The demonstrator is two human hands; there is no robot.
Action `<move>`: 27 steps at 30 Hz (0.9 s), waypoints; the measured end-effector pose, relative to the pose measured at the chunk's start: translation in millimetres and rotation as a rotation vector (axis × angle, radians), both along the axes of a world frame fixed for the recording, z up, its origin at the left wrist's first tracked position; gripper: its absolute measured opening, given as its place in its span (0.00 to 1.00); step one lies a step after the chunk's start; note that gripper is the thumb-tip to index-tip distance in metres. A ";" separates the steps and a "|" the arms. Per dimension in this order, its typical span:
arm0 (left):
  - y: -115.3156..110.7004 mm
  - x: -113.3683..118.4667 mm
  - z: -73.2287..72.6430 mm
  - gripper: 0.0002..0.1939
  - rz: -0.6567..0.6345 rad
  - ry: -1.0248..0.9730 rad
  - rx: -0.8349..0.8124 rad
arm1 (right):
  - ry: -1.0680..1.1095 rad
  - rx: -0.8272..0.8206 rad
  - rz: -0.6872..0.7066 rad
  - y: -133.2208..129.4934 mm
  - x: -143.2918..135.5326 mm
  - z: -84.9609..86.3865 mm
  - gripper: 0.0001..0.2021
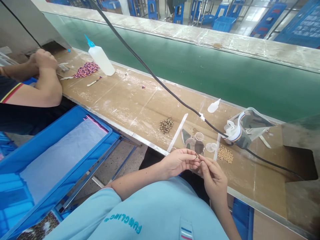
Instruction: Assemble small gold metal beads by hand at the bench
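Observation:
Close together over the table's front edge, my left hand [180, 162] and my right hand [214, 173] meet at their fingertips. Between thumb and finger my left hand pinches a small gold-coloured piece [197, 157]. The fingers of my right hand are pinched right beside it; what they hold is too small to name. Just beyond my hands lie a camouflage-patterned piece [190, 144] and a small round clear dish [199, 136]. A pile of shiny gold-brown pieces [166, 125] sits to the left, and a pile of tan beads [225, 154] to the right.
A black cable [150, 71] crosses above the table [120, 103]. A camouflage pouch [241, 138] lies at right. Far left are a white bottle [102, 60], pink-purple pieces [86, 69] and another person's hands [45, 59]. A blue crate [50, 133] stands at lower left.

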State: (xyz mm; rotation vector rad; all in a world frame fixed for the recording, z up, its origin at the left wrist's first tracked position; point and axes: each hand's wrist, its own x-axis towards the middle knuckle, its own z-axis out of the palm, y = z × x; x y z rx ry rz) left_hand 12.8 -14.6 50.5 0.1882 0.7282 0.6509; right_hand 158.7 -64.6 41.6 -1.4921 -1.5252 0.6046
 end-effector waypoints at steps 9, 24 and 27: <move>3.7 0.1 6.2 0.06 0.014 -0.092 -0.234 | 0.106 -0.066 0.005 -1.3 -5.1 -1.1 0.12; 4.0 -1.2 -1.9 0.07 -0.003 -0.020 -0.032 | -0.004 -0.010 0.014 -2.0 0.5 -9.6 0.12; 11.3 -7.2 -12.2 0.08 0.085 0.319 0.305 | -0.135 0.032 -0.025 -2.2 11.0 -18.9 0.12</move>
